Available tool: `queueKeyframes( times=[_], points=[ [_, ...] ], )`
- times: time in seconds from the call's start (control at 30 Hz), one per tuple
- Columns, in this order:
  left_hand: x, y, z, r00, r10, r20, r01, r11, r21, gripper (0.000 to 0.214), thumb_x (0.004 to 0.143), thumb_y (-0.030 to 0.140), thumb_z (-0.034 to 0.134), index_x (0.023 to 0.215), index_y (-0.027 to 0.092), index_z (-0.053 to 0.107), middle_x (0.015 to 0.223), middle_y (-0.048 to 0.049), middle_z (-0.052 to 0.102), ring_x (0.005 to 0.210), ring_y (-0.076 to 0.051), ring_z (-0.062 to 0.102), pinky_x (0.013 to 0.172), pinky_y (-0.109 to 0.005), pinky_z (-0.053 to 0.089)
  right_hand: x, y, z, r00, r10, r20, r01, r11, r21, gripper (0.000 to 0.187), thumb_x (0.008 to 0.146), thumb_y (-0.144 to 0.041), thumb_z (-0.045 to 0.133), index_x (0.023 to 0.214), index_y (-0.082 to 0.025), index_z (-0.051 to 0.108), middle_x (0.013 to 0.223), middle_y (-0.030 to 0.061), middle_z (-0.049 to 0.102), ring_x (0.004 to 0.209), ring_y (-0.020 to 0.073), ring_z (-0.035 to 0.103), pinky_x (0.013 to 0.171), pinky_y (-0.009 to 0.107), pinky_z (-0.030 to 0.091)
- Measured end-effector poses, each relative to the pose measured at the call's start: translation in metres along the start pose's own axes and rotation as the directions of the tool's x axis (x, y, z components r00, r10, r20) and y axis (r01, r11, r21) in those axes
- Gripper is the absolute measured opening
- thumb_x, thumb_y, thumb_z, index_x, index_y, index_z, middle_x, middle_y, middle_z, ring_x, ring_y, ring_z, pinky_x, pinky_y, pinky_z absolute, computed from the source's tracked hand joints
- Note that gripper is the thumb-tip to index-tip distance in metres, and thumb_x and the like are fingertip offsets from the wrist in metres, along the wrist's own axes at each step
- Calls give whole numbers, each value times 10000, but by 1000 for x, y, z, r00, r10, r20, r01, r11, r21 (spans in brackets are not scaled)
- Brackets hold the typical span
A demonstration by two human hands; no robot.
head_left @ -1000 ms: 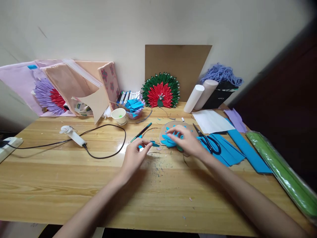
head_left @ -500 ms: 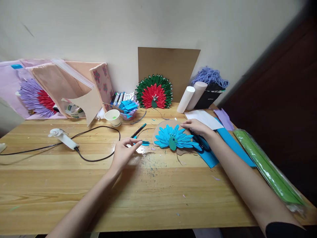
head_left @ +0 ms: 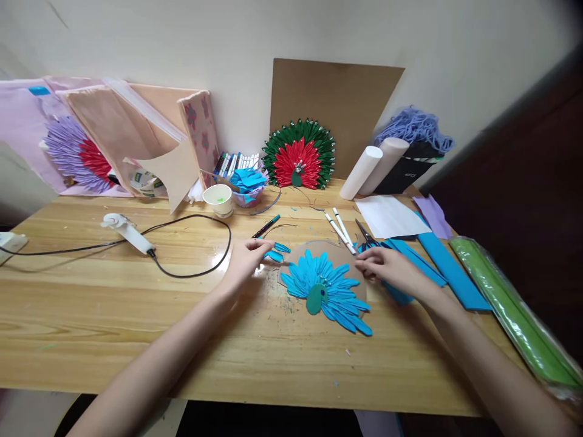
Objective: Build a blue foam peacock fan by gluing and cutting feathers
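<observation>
A blue paper peacock (head_left: 325,291) with a green body lies on a round cardboard disc (head_left: 319,250) in the middle of the wooden table (head_left: 136,315). My right hand (head_left: 387,268) pinches the disc's right edge, fingers closed on it. My left hand (head_left: 246,260) rests on the table just left of the disc, its fingertips at two small folded blue paper feathers (head_left: 277,251); whether it grips them I cannot tell. Black scissors (head_left: 367,238) and two white markers (head_left: 340,223) lie just beyond my right hand.
A glue gun (head_left: 127,233) with a looping black cable lies at the left. A paper cup (head_left: 219,199), a bowl of blue pieces (head_left: 247,185) and a finished red-and-green peacock (head_left: 298,155) stand at the back. Blue paper strips (head_left: 450,270) and a green roll (head_left: 514,315) lie at the right.
My right hand has drawn the disc with the blue peacock toward me and turned it clockwise. My left hand stayed by the blue feathers. The two markers have come into sight.
</observation>
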State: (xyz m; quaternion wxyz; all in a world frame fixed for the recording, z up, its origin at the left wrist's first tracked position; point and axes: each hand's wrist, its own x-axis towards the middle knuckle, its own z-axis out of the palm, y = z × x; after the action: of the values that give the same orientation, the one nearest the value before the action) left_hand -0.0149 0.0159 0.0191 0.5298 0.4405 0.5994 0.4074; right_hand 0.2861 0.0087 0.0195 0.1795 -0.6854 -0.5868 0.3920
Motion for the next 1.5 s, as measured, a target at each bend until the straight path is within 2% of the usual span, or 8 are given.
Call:
queueKeyframes(
  times=[0.07, 0.1, 0.23, 0.37, 0.57, 0.83, 1.17, 1.5],
  points=[
    [-1, -5, 3, 1000, 13, 3, -13, 999, 37, 268, 693, 346, 649, 790, 100, 698, 707, -94, 697, 571, -149, 609, 455, -215, 376, 0, -9, 7, 954, -180, -238, 108, 952, -288, 173, 770, -348, 570, 831, -188, 598, 760, 70, 628, 697, 215, 588, 586, 319, 428],
    [-1, -7, 5, 999, 34, -1, -34, 998, 52, 261, 700, 343, 642, 780, 102, 695, 713, -96, 698, 583, -151, 610, 466, -218, 383, 2, -17, 12, 916, -299, -268, 179, 902, -393, 140, 795, -309, 539, 838, -191, 602, 793, 74, 621, 739, 221, 581, 620, 330, 426],
    [2, -11, 10, 991, 130, 24, -132, 985, 109, 247, 717, 345, 616, 742, 106, 670, 747, -99, 696, 643, -159, 619, 546, -234, 430, 17, -51, 41, 820, -560, 118, 560, 741, -372, 137, 839, -243, 495, 847, -195, 622, 853, 61, 589, 825, 200, 550, 716, 329, 430],
    [12, -12, 13, 982, 161, 94, -172, 977, 122, 214, 720, 328, 605, 711, 115, 621, 692, -73, 672, 608, -139, 607, 557, -225, 438, 32, -61, 61, 737, -615, 282, 676, 683, -276, 121, 836, -238, 512, 894, -206, 614, 881, 46, 578, 905, 208, 518, 781, 356, 416],
    [23, -8, 20, 988, 64, 140, -82, 989, 124, 161, 731, 295, 580, 737, 134, 574, 552, -3, 591, 415, -79, 495, 433, -194, 373, 41, -58, 62, 715, -622, 318, 689, 706, -168, 70, 834, -270, 534, 840, -219, 583, 867, 37, 584, 888, 207, 515, 771, 352, 414],
    [27, -16, 30, 983, 38, 178, -67, 985, 159, 155, 725, 289, 571, 710, 135, 572, 502, -1, 576, 441, -92, 504, 436, -193, 348, 52, -57, 60, 708, -597, 377, 667, 741, -78, 60, 808, -255, 563, 791, -210, 599, 805, 35, 584, 816, 193, 521, 699, 322, 420],
    [24, -17, 30, 977, 16, 214, -49, 987, 154, 155, 727, 272, 555, 670, 131, 588, 500, 1, 556, 439, -87, 478, 456, -206, 336, 53, -60, 54, 691, -570, 445, 621, 783, 37, 106, 816, -286, 539, 783, -206, 600, 836, 35, 614, 860, 183, 551, 778, 330, 425],
    [23, -14, 32, 975, 37, 219, -86, 972, 219, 157, 688, 197, 554, 544, 142, 587, 520, -19, 572, 458, -94, 478, 478, -228, 343, 57, -54, 54, 696, -479, 535, 403, 877, 261, 180, 743, -347, 624, 775, -174, 589, 824, 36, 641, 775, 148, 580, 704, 292, 463]
  ],
)
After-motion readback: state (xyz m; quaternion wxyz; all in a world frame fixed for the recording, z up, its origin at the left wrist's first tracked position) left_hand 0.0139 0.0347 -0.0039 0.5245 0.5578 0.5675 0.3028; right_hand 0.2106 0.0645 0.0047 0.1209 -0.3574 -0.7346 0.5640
